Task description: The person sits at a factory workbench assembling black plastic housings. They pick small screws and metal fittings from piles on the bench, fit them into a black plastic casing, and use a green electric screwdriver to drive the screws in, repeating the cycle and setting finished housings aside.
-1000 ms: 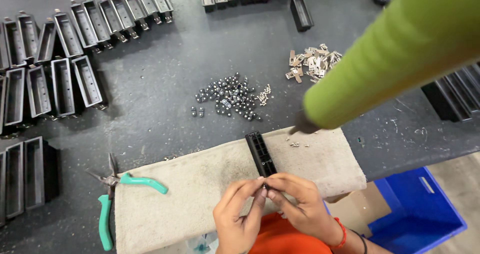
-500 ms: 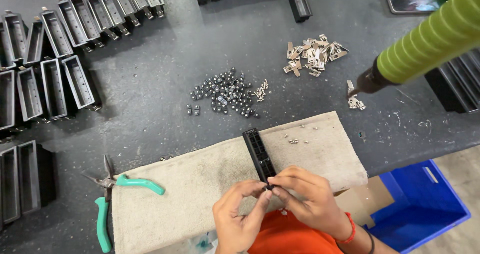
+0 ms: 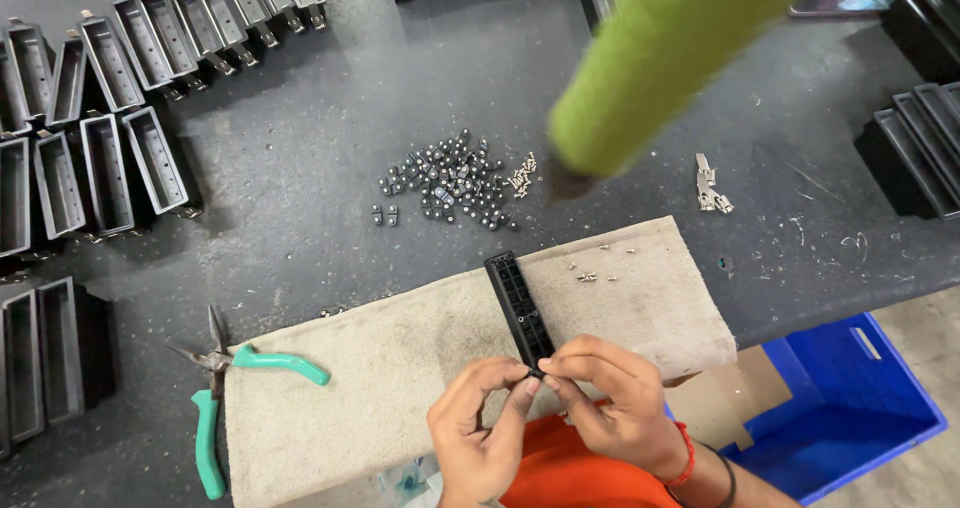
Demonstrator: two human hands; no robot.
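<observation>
Black plastic made the long strip [image 3: 519,309] look light and stiff, lying on the beige cloth [image 3: 400,368] on our dark counter [image 3: 300,208]. Our left hand [image 3: 475,438] and right hand [image 3: 615,408] pinched its near end, each grip closed on it with fingertips, which seemed the best place to hold. Small metal bits [image 3: 450,183], green pliers [image 3: 235,393] and black trays [image 3: 110,158] sat around.

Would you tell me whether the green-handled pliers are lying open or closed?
Open. The pliers lie on the dark table beside the cloth pad, handles spread well apart.
</observation>
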